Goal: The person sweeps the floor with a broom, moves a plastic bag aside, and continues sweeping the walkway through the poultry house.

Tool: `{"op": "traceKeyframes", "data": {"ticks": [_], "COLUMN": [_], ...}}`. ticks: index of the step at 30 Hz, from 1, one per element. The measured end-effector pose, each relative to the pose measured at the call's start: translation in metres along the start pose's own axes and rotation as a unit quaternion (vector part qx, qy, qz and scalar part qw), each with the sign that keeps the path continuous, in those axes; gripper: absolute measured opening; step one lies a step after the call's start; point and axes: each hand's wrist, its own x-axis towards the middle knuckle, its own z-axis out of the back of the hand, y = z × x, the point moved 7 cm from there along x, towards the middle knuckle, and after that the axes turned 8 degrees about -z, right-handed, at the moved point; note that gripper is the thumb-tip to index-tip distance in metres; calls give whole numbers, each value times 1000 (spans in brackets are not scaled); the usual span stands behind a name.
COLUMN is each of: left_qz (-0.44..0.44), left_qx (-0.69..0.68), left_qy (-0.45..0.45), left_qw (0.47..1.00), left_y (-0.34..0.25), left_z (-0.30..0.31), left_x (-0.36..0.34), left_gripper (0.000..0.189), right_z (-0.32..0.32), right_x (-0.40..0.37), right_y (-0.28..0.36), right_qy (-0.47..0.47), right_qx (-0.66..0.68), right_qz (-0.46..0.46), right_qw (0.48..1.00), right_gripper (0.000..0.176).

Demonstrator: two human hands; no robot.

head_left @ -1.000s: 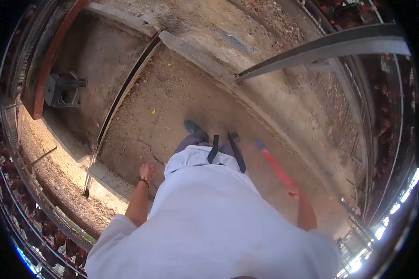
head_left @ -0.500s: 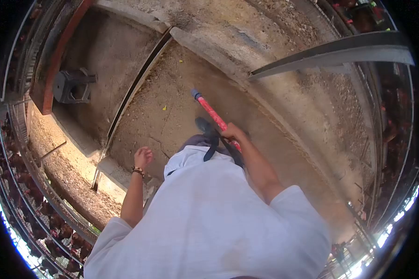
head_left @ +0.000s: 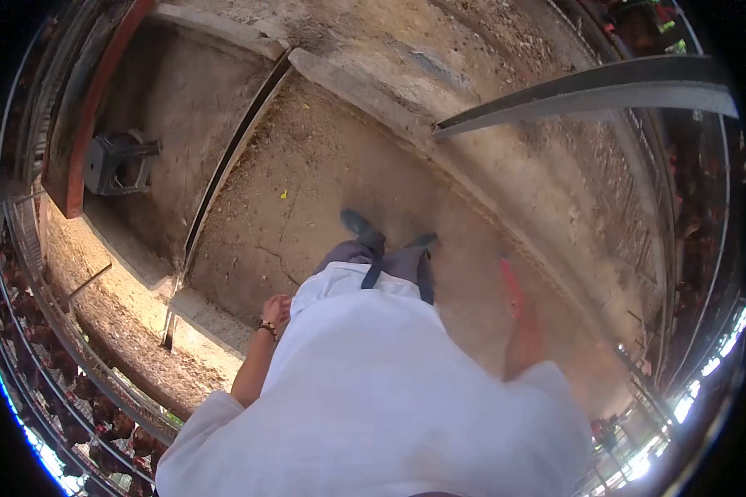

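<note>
My right hand (head_left: 519, 316) is out to the right of my body, blurred by motion, closed round a red pole (head_left: 508, 277). Only a short red length shows in front of the hand; the remainder is hidden or smeared. My left hand (head_left: 278, 309) hangs by my left hip, against the white shirt (head_left: 348, 331). Loosely bent and partly turned away, its fingers hold nothing that I can see. A beaded bracelet (head_left: 268, 329) circles the left wrist. Below me, my dark shoes (head_left: 356, 222) stand on the dusty floor (head_left: 307, 166).
A grey plastic stool (head_left: 116, 164) stands at the left, past a narrow dark channel (head_left: 236, 149). A low concrete curb (head_left: 365, 99) borders the walkway. A metal post (head_left: 588, 95) rises at the upper right. Cages with brown hens (head_left: 99, 406) line both sides.
My right hand has swung outward to the right with the red pole, away from the front of my body. My left hand has drawn in towards my hip. The view has shifted slightly.
</note>
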Motion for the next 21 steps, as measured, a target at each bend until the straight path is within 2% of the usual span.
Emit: {"op": "traceKeyframes", "data": {"ticks": [2, 4, 5, 7, 9, 10, 12, 13, 16, 17, 18, 19, 21], "left_qz": [-31, -49, -70, -117, -126, -127, -99, -80, -2, -10, -16, -4, 31], "left_qx": [-12, -37, -56, -83, -138, -170, -171, -170, -109, -131, -153, -148, -105], "left_qy": [-7, -28, -29, -32, -50, -56, -55, -60, -99, -62, -24, -12, -21], "left_qw": [999, 998, 996, 989, 981, 976, 979, 980, 989, 989, 988, 989, 994], "left_y": [-13, -35, -45, -70, -86, -89, -76, -65, -37, -6, 25, 41, 42], "left_z": [-6, -6, -8, 6, 12, 10, 7, 10, -1, 1, 3, 1, -4], "left_x": [2, -2, 2, 9, 15, 19, 34, 34, 10, 24, 38, 35, 19], "left_gripper": [22, 21, 20, 18, 17, 17, 19, 19, 21, 22, 23, 22, 21], "right_z": [-37, -67, -70, -59, -47, -45, -32, -26, 6, 12, 5, -4, 28], "right_x": [13, -15, -39, -89, -105, -99, -107, -105, -85, -78, -54, -27, -59], "right_y": [102, 216, 263, 304, 291, 271, 204, 159, 8, -31, -64, -97, -44], "right_qy": [-16, 15, 39, 76, 52, 9, 108, 140, 195, 210, 230, 252, 31], "right_qx": [39, 59, 58, 71, 75, 44, -17, -26, -60, -64, -56, -49, 61], "right_qz": [109, 202, 223, 231, 267, 291, 281, 260, 21, -45, -43, -40, -153], "right_qw": [993, 977, 972, 967, 959, 956, 953, 955, 979, 975, 971, 966, 986], "right_gripper": [13, 14, 15, 17, 19, 18, 49, 46, 36, 32, 29, 42, 57]}}
